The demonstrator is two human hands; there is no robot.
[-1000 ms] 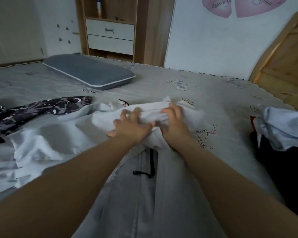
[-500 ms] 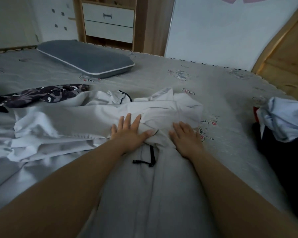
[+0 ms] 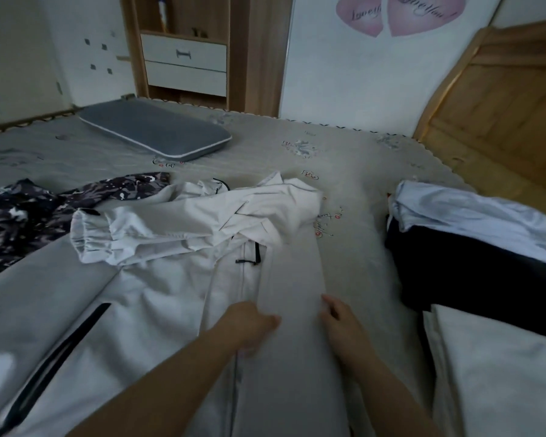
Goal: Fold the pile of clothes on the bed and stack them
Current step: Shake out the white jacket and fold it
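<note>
A pale grey jacket (image 3: pixel 177 298) is laid flat on the near part of the bed (image 3: pixel 360 247); its folded front panel is pinched by the left hand (image 3: pixel 249 328) with curled fingers, and its right edge is touched by the loosely curled right hand (image 3: pixel 339 320). Beside it are seen a white folded item (image 3: pixel 498 373), a dark garment (image 3: pixel 454 266) topped by a light blue one (image 3: pixel 473 216), and, left, a patterned garment (image 3: pixel 29 216). Farther off, a grey pillow (image 3: pixel 155 134), a drawer unit (image 3: pixel 185 63) and heart wall stickers (image 3: pixel 401 14) are shown.

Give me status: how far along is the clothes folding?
Done: a stack of folded clothes sits on the right. In hand: the white jacket, sleeve folded across; left hand and right hand on its folded right side. Left: the dark patterned garment, still unfolded.
</note>
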